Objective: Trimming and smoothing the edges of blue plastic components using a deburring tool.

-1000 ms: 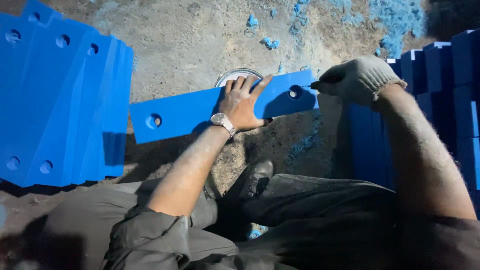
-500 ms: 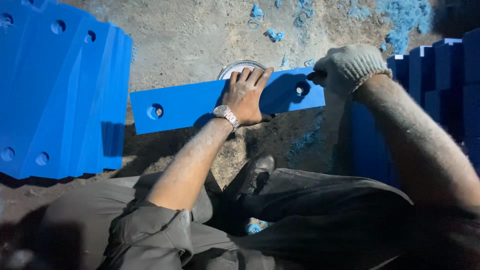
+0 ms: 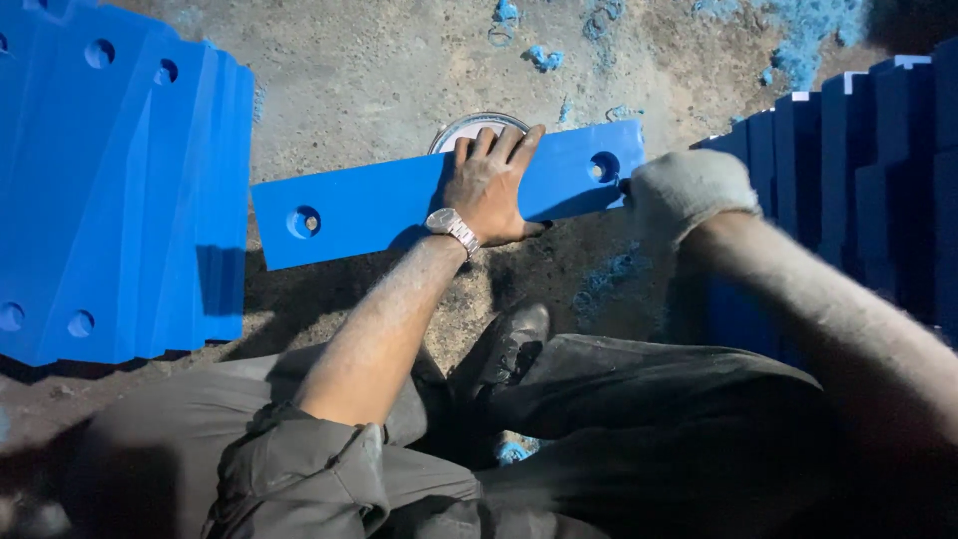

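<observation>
A round metal tin (image 3: 469,128) sits on the dirt floor (image 3: 379,90), mostly hidden behind the long blue plate (image 3: 369,205); only its rim and a pale sliver of the inside show, so what it holds cannot be told.

The blue plate lies across the floor in front of the person, its long axis running left to right and tilted a little, the right end farther away than the left. It has a round hole near each end.

The left hand (image 3: 489,185) lies flat on the middle of the plate, fingers spread and pointing away over the far edge, a metal watch (image 3: 454,228) on the wrist. The right hand (image 3: 689,190), in a pale knit glove, is at the plate's right end with its grip closed into a fist; what it pinches there is too hidden to tell.

A stack of blue plates (image 3: 110,190) lies fanned out on the left, and more blue pieces (image 3: 868,150) stand on edge at the right. Blue shavings (image 3: 798,40) are scattered at the far side.
</observation>
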